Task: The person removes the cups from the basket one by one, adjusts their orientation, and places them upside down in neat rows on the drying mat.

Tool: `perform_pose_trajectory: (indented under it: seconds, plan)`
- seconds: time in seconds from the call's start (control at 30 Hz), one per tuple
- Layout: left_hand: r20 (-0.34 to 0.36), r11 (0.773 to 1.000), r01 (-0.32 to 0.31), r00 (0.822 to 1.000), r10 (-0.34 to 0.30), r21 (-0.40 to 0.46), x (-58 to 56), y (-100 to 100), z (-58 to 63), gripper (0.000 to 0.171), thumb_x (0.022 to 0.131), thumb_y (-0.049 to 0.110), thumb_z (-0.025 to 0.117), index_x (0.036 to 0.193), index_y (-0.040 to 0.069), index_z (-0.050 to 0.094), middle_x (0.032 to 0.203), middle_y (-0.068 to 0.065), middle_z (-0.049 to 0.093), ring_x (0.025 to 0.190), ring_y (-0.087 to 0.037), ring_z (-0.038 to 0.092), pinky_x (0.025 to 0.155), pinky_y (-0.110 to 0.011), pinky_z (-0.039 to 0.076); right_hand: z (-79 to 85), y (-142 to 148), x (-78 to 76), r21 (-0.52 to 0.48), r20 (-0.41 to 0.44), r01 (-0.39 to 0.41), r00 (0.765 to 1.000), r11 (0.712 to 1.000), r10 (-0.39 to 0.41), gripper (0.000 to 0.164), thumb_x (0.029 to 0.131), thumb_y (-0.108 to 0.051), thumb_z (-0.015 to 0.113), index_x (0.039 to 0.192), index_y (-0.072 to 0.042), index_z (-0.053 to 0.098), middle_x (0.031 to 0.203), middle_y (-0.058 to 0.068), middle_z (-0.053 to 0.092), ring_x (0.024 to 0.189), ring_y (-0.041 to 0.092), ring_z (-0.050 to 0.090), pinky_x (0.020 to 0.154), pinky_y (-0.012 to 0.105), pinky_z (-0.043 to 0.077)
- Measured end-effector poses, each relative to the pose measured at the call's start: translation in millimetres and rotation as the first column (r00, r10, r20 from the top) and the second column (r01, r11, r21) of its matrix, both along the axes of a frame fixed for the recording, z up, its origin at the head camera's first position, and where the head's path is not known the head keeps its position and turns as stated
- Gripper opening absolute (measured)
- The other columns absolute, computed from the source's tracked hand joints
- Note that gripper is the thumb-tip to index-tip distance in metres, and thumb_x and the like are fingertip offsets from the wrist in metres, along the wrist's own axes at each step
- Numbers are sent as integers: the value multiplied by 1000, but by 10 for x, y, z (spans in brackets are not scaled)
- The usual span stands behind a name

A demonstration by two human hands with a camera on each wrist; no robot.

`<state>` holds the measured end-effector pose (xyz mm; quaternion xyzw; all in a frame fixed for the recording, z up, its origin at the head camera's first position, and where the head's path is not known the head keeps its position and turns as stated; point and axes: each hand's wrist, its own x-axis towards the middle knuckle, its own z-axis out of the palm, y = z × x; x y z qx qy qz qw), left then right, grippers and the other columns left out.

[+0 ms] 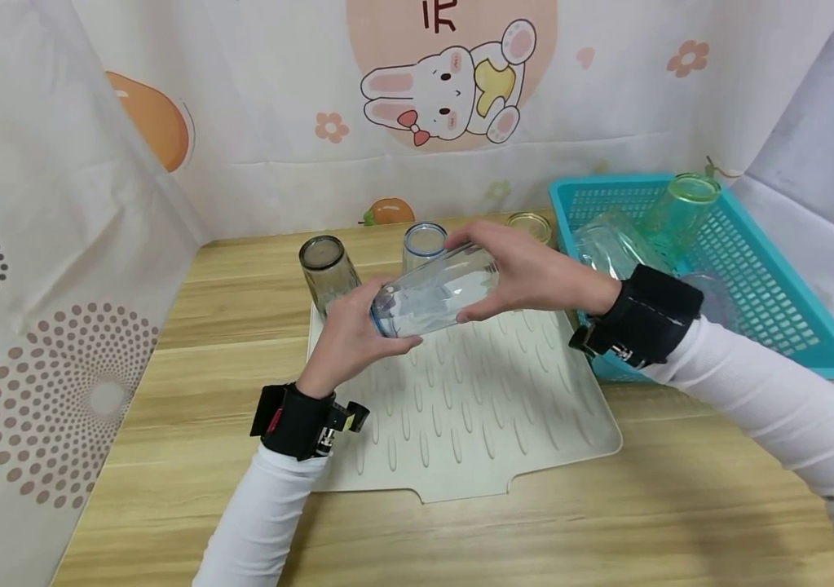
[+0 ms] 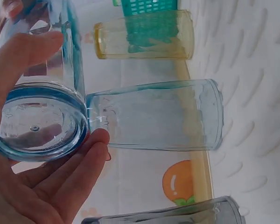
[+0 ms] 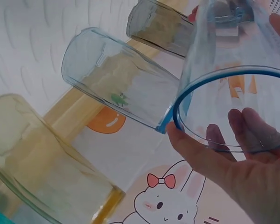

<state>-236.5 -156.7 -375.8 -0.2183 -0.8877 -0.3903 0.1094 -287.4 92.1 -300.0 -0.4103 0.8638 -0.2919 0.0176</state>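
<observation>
A clear drinking glass with a blue tint [image 1: 440,295] is held tilted between both hands above a pale drying mat [image 1: 461,408]. My left hand [image 1: 352,336] grips it round the thick base, which faces the left wrist view. The right hand [image 1: 527,267] holds the rim end, fingers and thumb on opposite sides; the open mouth [image 3: 238,70] shows in the right wrist view. Behind it, a bluish glass [image 2: 154,114] stands mouth down at the mat's back edge. A grey glass [image 1: 330,273] is to its left, a yellow glass [image 2: 147,37] to its right.
A turquoise basket [image 1: 629,184] stands at the right with a green glass [image 1: 684,208], a clear glass [image 1: 611,244] and a faint purplish glass [image 1: 713,297] in it. The wooden table [image 1: 226,391] meets a printed curtain [image 1: 262,122] at the back.
</observation>
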Motion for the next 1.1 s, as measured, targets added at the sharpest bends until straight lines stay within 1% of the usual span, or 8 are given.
perform_pose_trajectory:
  seconds: [0.17, 0.27, 0.37, 0.43, 0.6, 0.83, 0.97, 1.1]
  plan:
    - [163, 967, 13, 985, -56, 254, 75, -71, 6, 82, 75, 12, 84, 142, 10, 38, 126, -13, 52, 110, -23, 56, 88, -38, 50, -36, 35, 28, -78, 43, 21, 999, 997, -18, 78, 67, -26, 90, 130, -4, 50, 126, 6, 55, 111, 22, 50, 88, 40, 49]
    - [269, 875, 7, 950, -157, 484, 127, -138, 17, 87, 81, 6, 78, 148, 18, 24, 132, -15, 42, 119, -27, 52, 93, -39, 48, -61, 48, 49, -133, 63, 40, 998, 990, -31, 77, 67, -26, 90, 129, -4, 52, 125, 6, 55, 112, 21, 50, 88, 40, 50]
    - [281, 779, 8, 931, -235, 627, 159, -216, 30, 80, 88, 17, 73, 150, 20, 22, 138, -14, 38, 124, -30, 48, 97, -42, 44, -85, 51, 68, -168, 58, 46, 998, 985, -37, 77, 66, -26, 91, 129, -4, 52, 124, 6, 56, 111, 21, 52, 86, 40, 51]
    - [256, 760, 14, 937, -237, 650, 166, -259, 57, 70, 91, 24, 66, 149, 17, 27, 139, -12, 40, 124, -29, 47, 99, -45, 42, -105, 50, 79, -186, 58, 40, 998, 982, -30, 77, 65, -24, 91, 129, -4, 52, 124, 6, 56, 111, 21, 52, 85, 40, 51]
    - [239, 774, 27, 944, -228, 633, 162, -290, 162, 54, 96, 24, 54, 145, 12, 36, 138, -12, 44, 126, -30, 45, 102, -54, 37, -176, 50, 115, -218, 84, 54, 996, 974, -36, 77, 66, -21, 91, 129, -3, 51, 124, 7, 55, 109, 22, 52, 85, 41, 53]
    - [306, 825, -13, 932, -196, 565, 112, -174, 222, 64, 97, 49, 50, 146, 10, 34, 142, -13, 41, 128, -28, 42, 104, -56, 31, -263, -33, 150, -287, 111, 78, 993, 955, -47, 75, 67, -20, 90, 130, -4, 52, 124, 7, 55, 108, 19, 52, 85, 37, 53]
    - [325, 835, -51, 933, -156, 548, 97, -96, 248, 55, 100, 40, 49, 143, 9, 36, 141, -11, 40, 126, -26, 40, 103, -49, 30, -296, -89, 153, -306, 76, 71, 996, 949, -51, 74, 68, -21, 90, 129, -4, 53, 122, 7, 56, 106, 18, 53, 82, 34, 54]
    - [347, 821, -91, 928, -135, 563, 102, -42, 260, 45, 99, 28, 52, 139, 9, 41, 134, -10, 44, 114, -25, 48, 93, -40, 44, -326, -109, 167, -314, 70, 78, 996, 946, -59, 74, 68, -21, 89, 129, -4, 53, 120, 7, 57, 104, 19, 53, 81, 34, 54]
